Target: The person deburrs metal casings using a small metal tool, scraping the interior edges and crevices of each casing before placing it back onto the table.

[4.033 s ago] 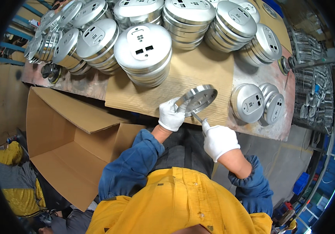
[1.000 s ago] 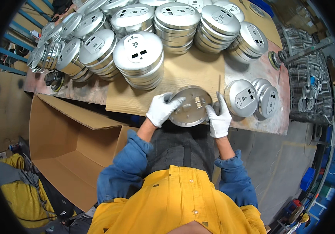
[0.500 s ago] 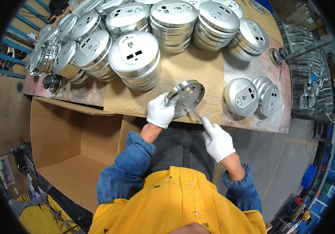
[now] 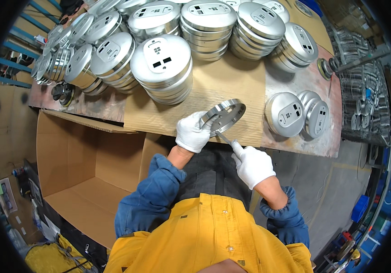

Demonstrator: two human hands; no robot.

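My left hand [image 4: 193, 132], in a white glove, grips the near-left rim of a round metal cover [image 4: 236, 111]. The cover is raised at the table's front edge and tilted, with its hollow inner side and rim showing. In my right hand [image 4: 253, 167], also gloved in white, is a thin metal file-like tool [image 4: 223, 138] with the fingers wrapped round its end. Its tip reaches the cover's lower rim; whether it touches cannot be told. A tall stack of like silver covers [image 4: 161, 57] stands beyond my left hand.
More stacked covers [image 4: 207, 18] fill the table's far side. A few covers [image 4: 285, 113] lie at the right on the reddish tabletop [image 4: 304, 143]. Below the table's left edge stands a large open cardboard box [image 4: 75, 159]. Wrapped metal parts [image 4: 359, 91] are piled beyond the right edge.
The held cover has shifted slightly right and tipped, so it shows more edge-on. The tool, blurred before, now appears sharper and a little lower along the rim.
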